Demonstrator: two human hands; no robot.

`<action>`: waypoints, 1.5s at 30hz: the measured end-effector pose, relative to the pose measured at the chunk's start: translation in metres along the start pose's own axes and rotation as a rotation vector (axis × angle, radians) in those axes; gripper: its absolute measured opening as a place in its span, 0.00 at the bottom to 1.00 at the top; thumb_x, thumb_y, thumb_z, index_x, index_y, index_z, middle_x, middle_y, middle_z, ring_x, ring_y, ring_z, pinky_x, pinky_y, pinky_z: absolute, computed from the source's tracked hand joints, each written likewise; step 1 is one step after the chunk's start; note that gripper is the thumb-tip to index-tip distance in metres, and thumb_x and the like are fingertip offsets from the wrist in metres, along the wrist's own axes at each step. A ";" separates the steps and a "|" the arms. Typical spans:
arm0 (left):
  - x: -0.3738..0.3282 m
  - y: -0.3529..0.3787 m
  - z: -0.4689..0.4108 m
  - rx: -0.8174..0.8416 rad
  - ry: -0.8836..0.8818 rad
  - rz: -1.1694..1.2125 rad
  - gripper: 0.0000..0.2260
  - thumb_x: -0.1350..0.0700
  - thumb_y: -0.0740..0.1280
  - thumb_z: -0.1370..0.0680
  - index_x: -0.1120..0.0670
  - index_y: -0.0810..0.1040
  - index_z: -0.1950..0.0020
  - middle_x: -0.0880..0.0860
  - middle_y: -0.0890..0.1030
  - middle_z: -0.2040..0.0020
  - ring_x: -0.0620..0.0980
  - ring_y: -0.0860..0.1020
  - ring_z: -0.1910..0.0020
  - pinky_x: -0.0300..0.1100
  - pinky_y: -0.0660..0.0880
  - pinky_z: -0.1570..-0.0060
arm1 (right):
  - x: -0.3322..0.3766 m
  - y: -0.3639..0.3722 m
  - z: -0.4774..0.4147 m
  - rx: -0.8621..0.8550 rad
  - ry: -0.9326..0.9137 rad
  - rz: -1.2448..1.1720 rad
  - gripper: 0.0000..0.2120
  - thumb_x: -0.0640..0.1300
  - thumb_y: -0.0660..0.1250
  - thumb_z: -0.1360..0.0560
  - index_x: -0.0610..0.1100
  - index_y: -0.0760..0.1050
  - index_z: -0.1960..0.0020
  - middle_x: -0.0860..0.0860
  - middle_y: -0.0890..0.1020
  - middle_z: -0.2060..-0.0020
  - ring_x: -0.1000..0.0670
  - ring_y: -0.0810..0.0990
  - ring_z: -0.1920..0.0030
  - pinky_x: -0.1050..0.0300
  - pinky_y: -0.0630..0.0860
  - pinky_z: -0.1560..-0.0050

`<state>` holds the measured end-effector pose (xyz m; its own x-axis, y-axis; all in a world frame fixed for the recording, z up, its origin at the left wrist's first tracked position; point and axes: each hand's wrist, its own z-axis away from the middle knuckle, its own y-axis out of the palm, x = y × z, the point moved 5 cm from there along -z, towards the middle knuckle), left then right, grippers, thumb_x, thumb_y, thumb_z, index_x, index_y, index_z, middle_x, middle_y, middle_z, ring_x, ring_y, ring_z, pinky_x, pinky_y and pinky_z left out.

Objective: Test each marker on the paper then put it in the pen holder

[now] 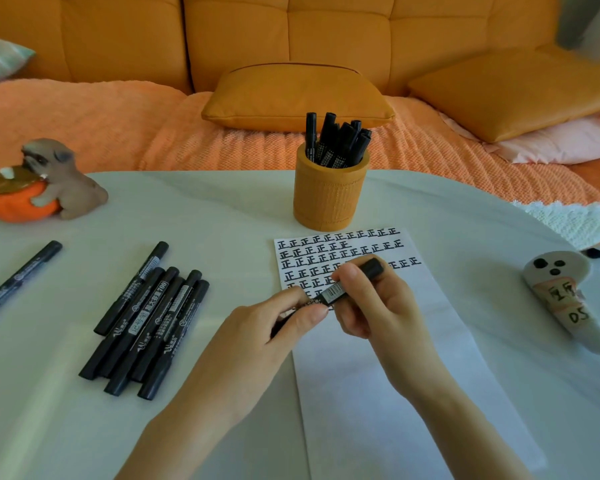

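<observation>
1. My left hand pinches the lower end of a black marker between thumb and fingertips. My right hand is curled round its upper half.
2. The marker sits just right of the frame's middle, over the paper. Its long axis runs from lower left to upper right, with the dark rounded end poking out above my right fist. My fingers hide the join, so I cannot tell if the cap is on or off.
3. The barrel is slim and black, with a white barcode label showing between my hands.
4. The paper's upper part carries rows of black test marks, and the lower part is blank.
5. The pen holder, an orange cylinder, stands upright above the paper's top edge, up-frame from my hands. I judge my right hand the nearer one.
6. Several capped markers lean inside it.
7. A pile of markers lies at left on the white table, nearer my left hand.
</observation>
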<state>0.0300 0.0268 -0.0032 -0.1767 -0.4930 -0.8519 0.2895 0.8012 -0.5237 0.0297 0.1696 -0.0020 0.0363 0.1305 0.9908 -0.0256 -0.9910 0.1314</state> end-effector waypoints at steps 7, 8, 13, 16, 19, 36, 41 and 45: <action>-0.003 0.008 0.001 0.033 0.027 -0.009 0.19 0.34 0.54 0.30 0.48 0.72 0.55 0.50 0.63 0.71 0.46 0.59 0.72 0.42 0.57 0.68 | -0.006 0.000 0.001 0.054 0.065 -0.074 0.10 0.51 0.71 0.32 0.49 0.73 0.66 0.51 0.63 0.77 0.52 0.59 0.75 0.61 0.58 0.73; -0.004 0.009 0.001 0.050 0.033 -0.005 0.19 0.35 0.55 0.30 0.45 0.73 0.51 0.50 0.64 0.71 0.46 0.60 0.72 0.41 0.58 0.68 | -0.008 0.001 0.001 0.083 0.087 -0.058 0.09 0.50 0.71 0.32 0.48 0.73 0.66 0.51 0.63 0.77 0.52 0.58 0.76 0.61 0.57 0.74; -0.005 0.017 0.003 0.105 0.022 0.028 0.05 0.45 0.56 0.22 0.39 0.69 0.48 0.48 0.68 0.70 0.45 0.63 0.71 0.42 0.62 0.67 | -0.012 -0.003 -0.001 0.075 0.089 0.060 0.09 0.40 0.66 0.27 0.45 0.75 0.66 0.49 0.66 0.79 0.52 0.61 0.78 0.64 0.59 0.76; 0.005 0.020 0.005 0.132 -0.016 0.012 0.05 0.51 0.53 0.19 0.40 0.65 0.49 0.45 0.69 0.67 0.47 0.66 0.69 0.47 0.65 0.65 | -0.008 -0.026 -0.007 -0.035 0.039 0.026 0.10 0.42 0.61 0.30 0.40 0.81 0.58 0.45 0.69 0.80 0.49 0.66 0.79 0.63 0.61 0.77; 0.010 0.022 0.004 0.169 -0.027 -0.016 0.08 0.51 0.52 0.18 0.37 0.63 0.44 0.44 0.72 0.57 0.42 0.72 0.56 0.37 0.69 0.52 | -0.001 -0.052 -0.012 -0.115 0.010 -0.020 0.14 0.40 0.59 0.26 0.35 0.81 0.55 0.40 0.77 0.76 0.44 0.76 0.75 0.62 0.61 0.78; 0.021 0.022 -0.002 0.164 -0.009 -0.137 0.05 0.51 0.70 0.27 0.40 0.78 0.54 0.36 0.79 0.57 0.34 0.76 0.58 0.28 0.71 0.55 | -0.019 -0.110 -0.025 -0.456 0.025 0.297 0.13 0.46 0.70 0.25 0.35 0.77 0.60 0.48 0.76 0.76 0.55 0.70 0.77 0.68 0.65 0.75; 0.023 0.025 -0.002 0.187 0.000 -0.173 0.05 0.51 0.70 0.26 0.42 0.78 0.52 0.36 0.79 0.54 0.35 0.76 0.53 0.30 0.71 0.50 | -0.024 -0.110 -0.025 -0.482 0.038 0.398 0.16 0.48 0.71 0.27 0.37 0.74 0.65 0.46 0.71 0.75 0.54 0.65 0.76 0.65 0.63 0.74; 0.024 0.025 -0.003 0.186 0.002 -0.172 0.05 0.51 0.70 0.26 0.43 0.79 0.51 0.37 0.79 0.54 0.35 0.76 0.53 0.31 0.72 0.50 | -0.026 -0.110 -0.025 -0.521 0.016 0.440 0.15 0.45 0.69 0.25 0.38 0.73 0.66 0.45 0.69 0.74 0.53 0.64 0.74 0.63 0.60 0.74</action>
<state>0.0305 0.0358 -0.0365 -0.2400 -0.6160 -0.7503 0.4233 0.6291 -0.6520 0.0063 0.2760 -0.0410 -0.1023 -0.2769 0.9554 -0.5127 -0.8084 -0.2892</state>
